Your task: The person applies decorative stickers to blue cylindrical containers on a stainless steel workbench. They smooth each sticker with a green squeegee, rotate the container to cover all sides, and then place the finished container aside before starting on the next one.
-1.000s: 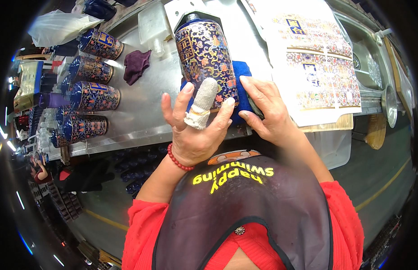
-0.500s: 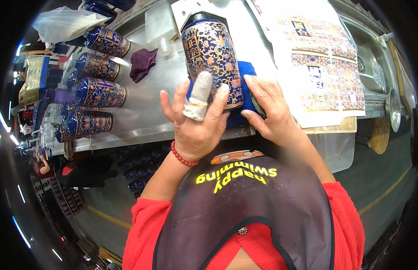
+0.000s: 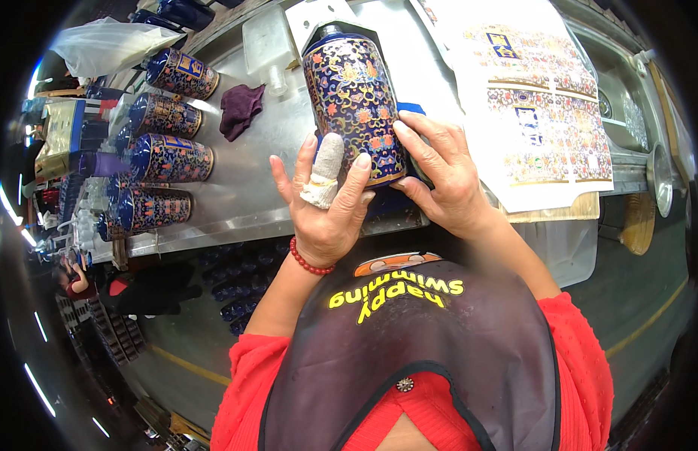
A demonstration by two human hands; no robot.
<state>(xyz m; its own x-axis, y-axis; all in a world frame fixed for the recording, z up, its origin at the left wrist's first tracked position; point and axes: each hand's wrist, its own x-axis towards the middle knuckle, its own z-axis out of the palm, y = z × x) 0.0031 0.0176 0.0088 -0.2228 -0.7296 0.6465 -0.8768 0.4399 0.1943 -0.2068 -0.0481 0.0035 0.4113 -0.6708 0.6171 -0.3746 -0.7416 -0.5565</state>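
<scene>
A dark blue bottle (image 3: 354,105) covered in a colourful flower-and-scroll pattern lies on its side, its neck pointing away from me. My left hand (image 3: 326,199) is at its lower left with the fingers spread. Its middle finger wears a grey fabric finger cover (image 3: 329,159), and its index fingertip rests against the pattern. My right hand (image 3: 447,173) holds the bottle's lower right, fingers along the side and thumb by the base. Part of a blue cloth (image 3: 411,109) shows beside and under the bottle. Both palms' undersides are hidden.
Several similar patterned bottles (image 3: 172,158) stand along the left of the metal table (image 3: 244,180). A dark purple cloth (image 3: 241,110) and a clear plastic container (image 3: 268,41) lie between. At right are printed pattern sheets (image 3: 544,135) and a metal sink (image 3: 627,113).
The bottle has rolled about its length, so the gold panel on its left side no longer shows. My right hand has moved from the blue cloth onto the bottle's side.
</scene>
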